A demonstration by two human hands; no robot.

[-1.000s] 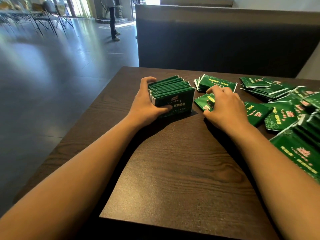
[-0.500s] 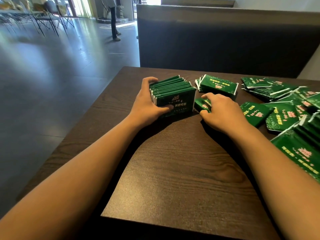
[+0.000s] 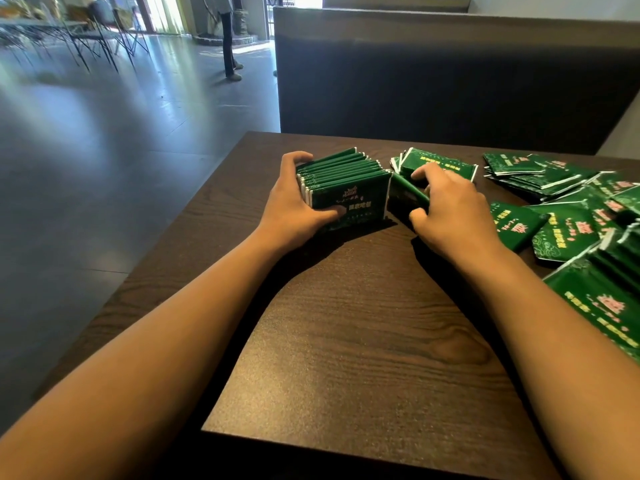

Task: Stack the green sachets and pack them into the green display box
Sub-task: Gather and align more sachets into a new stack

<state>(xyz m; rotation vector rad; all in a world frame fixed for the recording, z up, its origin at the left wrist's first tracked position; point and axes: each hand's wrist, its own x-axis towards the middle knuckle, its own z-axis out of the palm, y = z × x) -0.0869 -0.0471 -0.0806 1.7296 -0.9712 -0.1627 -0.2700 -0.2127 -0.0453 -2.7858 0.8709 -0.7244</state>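
A row of green sachets (image 3: 346,181) stands on edge on the dark wooden table (image 3: 363,341). My left hand (image 3: 294,206) grips this stack from its left side, thumb across the front sachet and fingers round the back. My right hand (image 3: 450,209) holds one green sachet (image 3: 405,195) upright, right beside the stack's right end. A small flat pile of sachets (image 3: 440,164) lies just behind my right hand. No green display box can be made out.
Several loose green sachets (image 3: 561,209) lie scattered over the table's right side, down to the right edge. A dark booth backrest (image 3: 450,81) stands behind the table. To the left is open floor, with a person's legs (image 3: 230,39) and chairs far off.
My right hand picked a sachet up off the table, turned it upright and carried it left to the stack's right end. My left hand stayed on the stack.
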